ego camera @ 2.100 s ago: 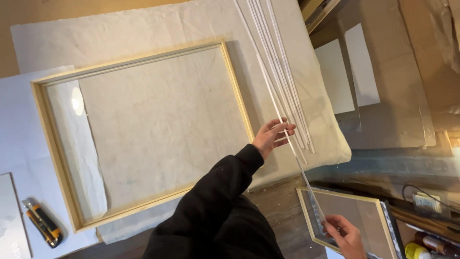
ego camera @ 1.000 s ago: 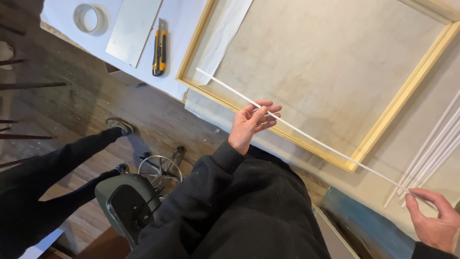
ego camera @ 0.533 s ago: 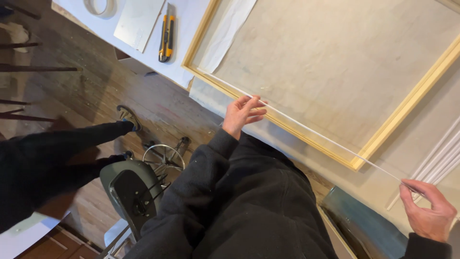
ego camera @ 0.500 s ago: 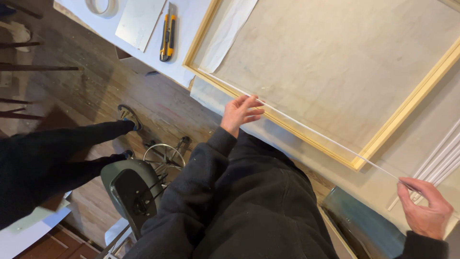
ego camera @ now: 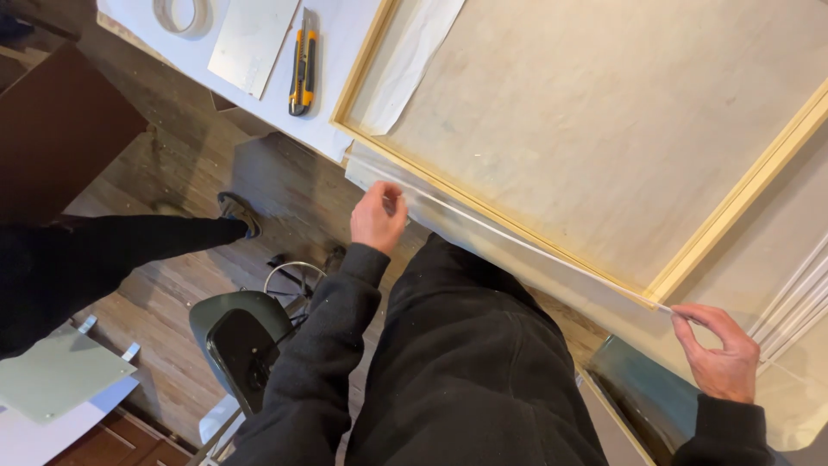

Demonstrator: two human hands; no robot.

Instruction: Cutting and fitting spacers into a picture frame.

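Canvas cloth [ego camera: 621, 129] was stretched inside a large pale wooden frame [ego camera: 733, 203], by which every other place is given here. Beneath the frame a wider sheet of the same cloth [ego camera: 776, 259] was spread, hanging over the table edge along the frame's near rail. Below that rail the wearer's dark-clothed body was seen, with a round stool [ego camera: 241, 345] on the wooden floor beside it, down and left of the frame. Past the frame's left corner a white board [ego camera: 345, 34] was laid, and on it a grey flat sheet [ego camera: 254, 43], a yellow and black utility knife [ego camera: 302, 60] and, farthest from the frame, a roll of tape [ego camera: 181, 13]. A bundle of thin white strips [ego camera: 798, 302] was laid on the cloth past the frame's right corner.

One thin white strip [ego camera: 517, 242] was stretched just outside the near rail, parallel to it. Its left end was pinched by the left hand [ego camera: 379, 216], whose fingers were curled closed around it below the frame's left corner. Its right end was gripped between thumb and forefinger of the right hand [ego camera: 720, 354], just beneath the frame's right corner, the other fingers loosely bent.

No labels or packages could be made out.
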